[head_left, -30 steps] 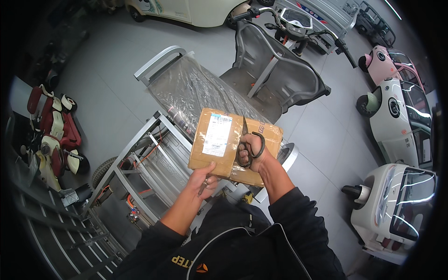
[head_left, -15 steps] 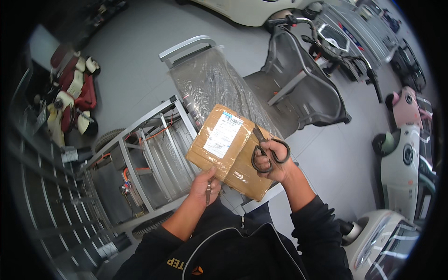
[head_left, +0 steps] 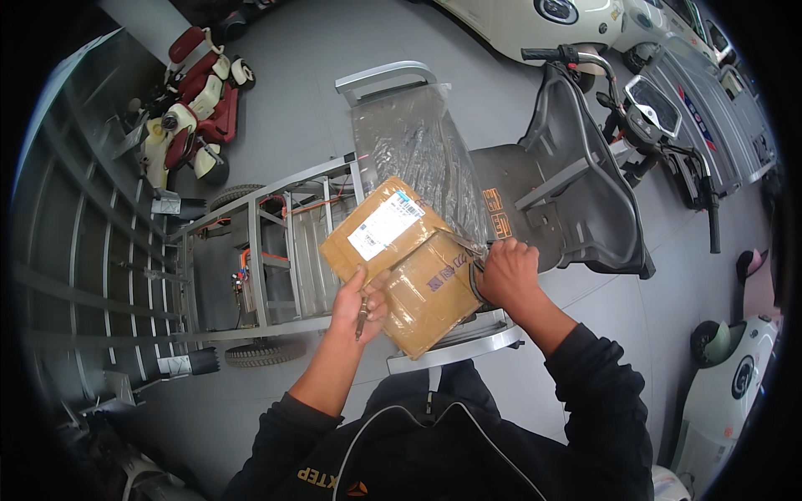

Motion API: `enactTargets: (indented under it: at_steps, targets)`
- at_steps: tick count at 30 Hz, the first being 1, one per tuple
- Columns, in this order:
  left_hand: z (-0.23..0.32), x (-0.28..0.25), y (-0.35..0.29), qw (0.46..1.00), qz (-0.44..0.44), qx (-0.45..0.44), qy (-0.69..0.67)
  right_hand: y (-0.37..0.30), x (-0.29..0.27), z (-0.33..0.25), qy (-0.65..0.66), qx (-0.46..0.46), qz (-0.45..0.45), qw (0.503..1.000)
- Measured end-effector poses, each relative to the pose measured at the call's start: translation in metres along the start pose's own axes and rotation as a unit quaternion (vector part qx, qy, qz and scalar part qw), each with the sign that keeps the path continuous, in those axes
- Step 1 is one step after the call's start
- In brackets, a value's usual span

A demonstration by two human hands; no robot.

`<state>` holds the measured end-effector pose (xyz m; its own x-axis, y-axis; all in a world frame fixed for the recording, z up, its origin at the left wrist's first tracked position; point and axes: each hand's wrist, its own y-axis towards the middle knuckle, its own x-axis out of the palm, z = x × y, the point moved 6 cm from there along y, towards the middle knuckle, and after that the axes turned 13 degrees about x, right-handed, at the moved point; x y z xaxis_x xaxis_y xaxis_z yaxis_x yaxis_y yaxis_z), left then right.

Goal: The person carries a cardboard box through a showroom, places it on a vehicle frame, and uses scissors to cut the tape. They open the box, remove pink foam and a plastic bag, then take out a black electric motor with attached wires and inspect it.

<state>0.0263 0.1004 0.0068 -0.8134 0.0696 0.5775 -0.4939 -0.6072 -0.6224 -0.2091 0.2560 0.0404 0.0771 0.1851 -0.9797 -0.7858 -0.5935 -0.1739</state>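
Steadying the parcel [head_left: 401, 259] with our left hand [head_left: 357, 302], fingers pinching its edge, our right hand [head_left: 505, 271], fingers wrapped around scissors [head_left: 474, 265], should cut shallow.

I stand on a smooth grey floor [head_left: 301, 92] under even light. A bare metal vehicle frame [head_left: 259, 250] sits at nine o'clock with grey racking [head_left: 75, 250] beyond it, red-and-cream ride-on toys [head_left: 188, 100] at eleven, a stripped grey scooter [head_left: 585, 184] at two, and a white mini car [head_left: 727, 384] at four.
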Motion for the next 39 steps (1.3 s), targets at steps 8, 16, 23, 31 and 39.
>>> enactTargets:
  at_steps: [8,16,23,31,39]
  targets:
    - [0.007,0.009,-0.002,0.998,-0.038,-0.02,-0.035,-0.009,-0.036,-0.014,-0.075,0.013,-0.068,0.995]
    - [0.008,0.008,0.002,0.994,-0.089,-0.045,-0.046,-0.006,-0.024,-0.038,-0.101,0.062,-0.106,0.987]
    - [0.01,0.008,0.002,0.992,-0.1,-0.06,-0.04,0.013,-0.02,-0.059,-0.094,0.078,-0.153,0.981]
    - [0.008,0.004,0.003,0.993,-0.092,-0.053,-0.054,0.026,-0.032,-0.038,-0.076,-0.018,-0.197,0.977]
    - [-0.001,0.006,0.001,0.997,-0.036,0.005,-0.074,0.086,0.004,-0.003,-0.034,-0.155,-0.071,0.985]
